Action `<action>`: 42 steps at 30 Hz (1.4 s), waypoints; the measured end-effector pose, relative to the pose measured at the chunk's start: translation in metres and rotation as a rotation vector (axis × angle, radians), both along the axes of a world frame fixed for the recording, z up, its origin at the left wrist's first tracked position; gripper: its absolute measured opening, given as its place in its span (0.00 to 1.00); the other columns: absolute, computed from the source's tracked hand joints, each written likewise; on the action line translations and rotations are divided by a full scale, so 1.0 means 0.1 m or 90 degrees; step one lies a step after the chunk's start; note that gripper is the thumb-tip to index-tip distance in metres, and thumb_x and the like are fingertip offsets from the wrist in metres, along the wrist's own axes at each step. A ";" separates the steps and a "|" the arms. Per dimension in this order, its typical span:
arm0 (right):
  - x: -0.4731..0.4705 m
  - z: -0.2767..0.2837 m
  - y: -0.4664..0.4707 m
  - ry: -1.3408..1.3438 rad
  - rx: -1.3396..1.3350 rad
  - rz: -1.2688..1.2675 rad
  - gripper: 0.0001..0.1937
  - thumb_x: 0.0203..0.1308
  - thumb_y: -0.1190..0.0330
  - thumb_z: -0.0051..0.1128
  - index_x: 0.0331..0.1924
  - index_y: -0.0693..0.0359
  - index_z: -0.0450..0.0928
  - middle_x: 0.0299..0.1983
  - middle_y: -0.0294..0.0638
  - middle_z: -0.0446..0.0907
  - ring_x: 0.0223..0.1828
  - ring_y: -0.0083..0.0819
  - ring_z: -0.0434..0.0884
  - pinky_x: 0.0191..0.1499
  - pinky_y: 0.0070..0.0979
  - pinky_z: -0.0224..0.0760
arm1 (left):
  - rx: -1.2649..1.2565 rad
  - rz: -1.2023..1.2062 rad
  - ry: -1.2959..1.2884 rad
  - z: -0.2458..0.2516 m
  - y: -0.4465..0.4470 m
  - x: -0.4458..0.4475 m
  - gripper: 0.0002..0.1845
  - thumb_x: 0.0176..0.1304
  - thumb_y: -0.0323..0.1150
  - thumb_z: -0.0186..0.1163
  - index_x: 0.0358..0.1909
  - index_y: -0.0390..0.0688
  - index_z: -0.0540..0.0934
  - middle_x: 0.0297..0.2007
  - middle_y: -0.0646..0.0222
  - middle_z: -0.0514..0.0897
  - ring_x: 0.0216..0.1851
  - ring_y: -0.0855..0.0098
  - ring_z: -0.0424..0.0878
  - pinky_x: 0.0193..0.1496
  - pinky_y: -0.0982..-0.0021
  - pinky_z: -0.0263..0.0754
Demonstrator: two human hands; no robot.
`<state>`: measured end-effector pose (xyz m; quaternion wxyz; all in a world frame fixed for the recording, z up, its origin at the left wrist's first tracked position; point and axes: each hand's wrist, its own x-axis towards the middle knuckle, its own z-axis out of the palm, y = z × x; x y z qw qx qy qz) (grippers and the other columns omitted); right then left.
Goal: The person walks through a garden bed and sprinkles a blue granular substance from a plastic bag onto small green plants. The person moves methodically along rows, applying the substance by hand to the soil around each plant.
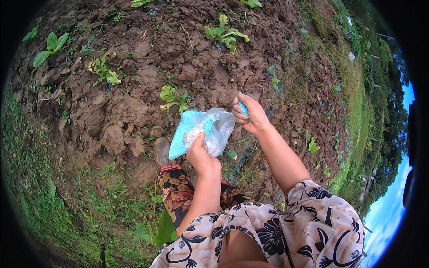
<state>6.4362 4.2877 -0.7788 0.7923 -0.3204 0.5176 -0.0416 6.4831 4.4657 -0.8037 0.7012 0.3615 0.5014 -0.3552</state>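
My left hand [202, 154] grips a clear plastic bag [219, 134] partly filled with blue granules [186, 129], its mouth facing right. Just right of the bag, my right hand [249, 114] is curled around a small heap of the same blue granules, which show between thumb and fingers. Close above the bag, a small leafy plant [171, 95] with yellowing leaves grows in the brown soil, and a few blue specks lie beside it.
More leafy seedlings stand in the cloddy soil, at upper left [51, 48] and upper centre [224, 35]. My boot [163, 151] is on the ground below the bag. Weeds [100, 214] cover the lower left. A grassy strip [357, 110] and trees lie at right.
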 end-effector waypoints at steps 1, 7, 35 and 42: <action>-0.31 0.06 -0.03 0.022 0.000 -0.027 0.12 0.72 0.58 0.48 0.37 0.59 0.71 0.22 0.30 0.68 0.14 0.15 0.59 0.16 0.15 0.47 | 0.008 -0.006 -0.012 -0.01 0.01 -0.02 0.18 0.61 0.27 0.60 0.52 0.32 0.75 0.48 0.60 0.79 0.48 0.64 0.79 0.56 0.59 0.74; -1.09 0.20 -0.29 0.097 -0.038 -0.153 0.12 0.71 0.58 0.50 0.38 0.58 0.70 0.21 0.29 0.66 0.14 0.15 0.56 0.16 0.15 0.46 | 0.021 -0.044 -0.013 -0.04 0.01 -0.08 0.17 0.62 0.28 0.58 0.53 0.35 0.75 0.49 0.61 0.79 0.51 0.63 0.79 0.56 0.58 0.74; -4.07 1.73 0.69 0.077 0.164 -0.273 0.12 0.71 0.58 0.49 0.37 0.58 0.71 0.21 0.28 0.66 0.15 0.15 0.58 0.16 0.14 0.47 | 0.090 0.004 -0.129 0.84 1.61 0.17 0.26 0.64 0.33 0.55 0.63 0.34 0.69 0.64 0.53 0.70 0.66 0.50 0.66 0.70 0.39 0.53; -4.69 2.38 0.83 0.089 0.153 -0.289 0.12 0.71 0.58 0.50 0.36 0.57 0.71 0.20 0.28 0.65 0.14 0.15 0.58 0.16 0.14 0.48 | 0.163 0.108 -0.188 1.94 2.10 0.25 0.25 0.64 0.32 0.51 0.62 0.34 0.70 0.63 0.51 0.71 0.66 0.48 0.66 0.71 0.42 0.54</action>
